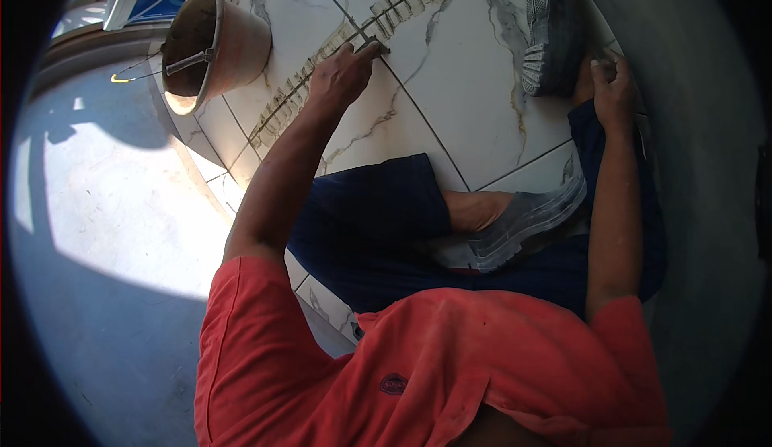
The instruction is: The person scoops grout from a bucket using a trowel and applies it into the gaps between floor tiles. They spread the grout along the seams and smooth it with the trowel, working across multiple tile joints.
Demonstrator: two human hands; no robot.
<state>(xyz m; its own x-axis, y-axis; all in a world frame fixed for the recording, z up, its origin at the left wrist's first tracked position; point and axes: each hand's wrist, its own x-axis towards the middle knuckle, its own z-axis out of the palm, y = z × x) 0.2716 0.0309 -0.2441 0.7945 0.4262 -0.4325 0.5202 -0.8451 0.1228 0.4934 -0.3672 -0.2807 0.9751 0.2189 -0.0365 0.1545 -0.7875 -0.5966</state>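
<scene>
Red shirt [450, 350] lies nearest, left hand [342, 75] pinching a small dark piece [375, 47], right hand [614, 93] loosely curled, its contents unclear.

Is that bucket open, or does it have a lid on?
The bucket is open: no lid covers its mouth, and you can see its dark inside. I can't tell how full it is.

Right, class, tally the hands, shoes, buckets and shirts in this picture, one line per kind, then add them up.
Hands: 2 (left hand, right hand)
Shoes: 2 (upper shoe, lower shoe)
Buckets: 1 (tipped bucket)
Shirts: 1 (red shirt)
Total: 6
</scene>
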